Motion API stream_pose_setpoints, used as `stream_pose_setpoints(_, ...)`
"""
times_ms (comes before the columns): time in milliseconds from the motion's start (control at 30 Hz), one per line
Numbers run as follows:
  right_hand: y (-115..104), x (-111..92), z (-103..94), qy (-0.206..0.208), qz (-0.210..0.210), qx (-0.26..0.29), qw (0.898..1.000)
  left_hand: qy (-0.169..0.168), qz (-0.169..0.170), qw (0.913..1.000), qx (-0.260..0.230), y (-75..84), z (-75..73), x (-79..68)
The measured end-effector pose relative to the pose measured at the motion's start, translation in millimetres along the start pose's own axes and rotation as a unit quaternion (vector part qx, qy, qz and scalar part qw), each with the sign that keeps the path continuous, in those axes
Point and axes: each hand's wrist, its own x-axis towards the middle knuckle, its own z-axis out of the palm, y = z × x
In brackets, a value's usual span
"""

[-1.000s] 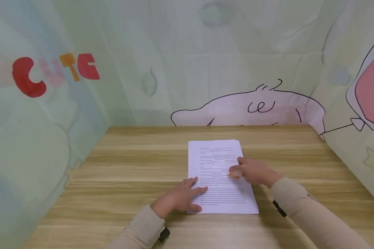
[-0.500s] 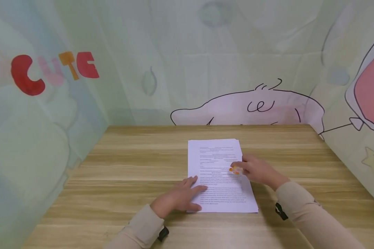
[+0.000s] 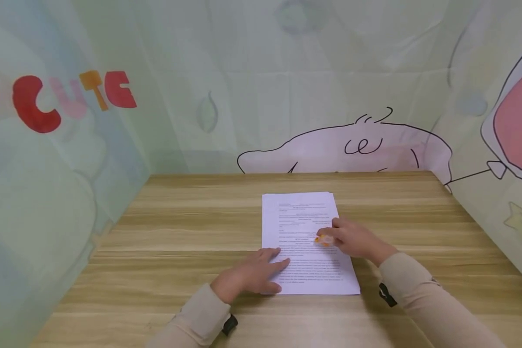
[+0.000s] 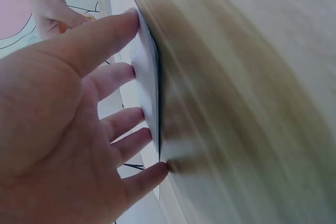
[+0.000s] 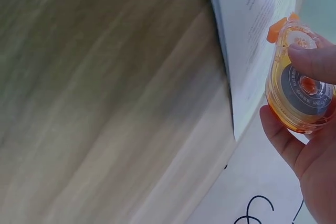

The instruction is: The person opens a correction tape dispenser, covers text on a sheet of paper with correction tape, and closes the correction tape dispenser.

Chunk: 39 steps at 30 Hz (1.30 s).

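Note:
A stack of printed paper sheets lies on the wooden table. My left hand rests with spread fingers on the stack's lower left part. In the left wrist view, the thumb and most fingertips touch the paper, while the little finger reaches the table beside its edge. My right hand grips a correction tape dispenser over the right half of the printed text. Seen from the right wrist, the dispenser is clear and orange with a dark round label; the thumb presses on its side and its orange tip points at the page.
The wooden table extends around the stack on all sides. A cloth backdrop with cartoon drawings and the letters CUTE stands behind and beside it. A dark strap sits at the right cuff, another at the left.
My right hand shifted slightly right with the correction tape dispenser, then came back left, its tip now a little farther left on the page. The left hand stays almost in place.

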Motion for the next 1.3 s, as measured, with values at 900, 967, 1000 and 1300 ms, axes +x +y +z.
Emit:
stream_pose_setpoints(900,-33,33,-5.6,-0.055,-0.046,-0.049,0.996,-0.004,0.013,0.9996,0.024,-0.8,1.0,-1.3)
stream_pose_setpoints(967,-34,34,-5.8,-0.064,-0.042,-0.055,0.996,-0.004,0.012,0.9996,0.024,-0.3,0.2,-1.7)
stream_pose_setpoints(1000,-34,35,-5.9,-0.071,-0.038,-0.056,0.995,-0.003,0.012,0.9996,0.026,0.0,-0.1,-1.9)
stream_pose_setpoints(1300,-40,40,-6.4,-0.126,-0.021,-0.078,0.989,-0.004,0.011,0.9995,0.029,-0.7,0.0,-3.0)
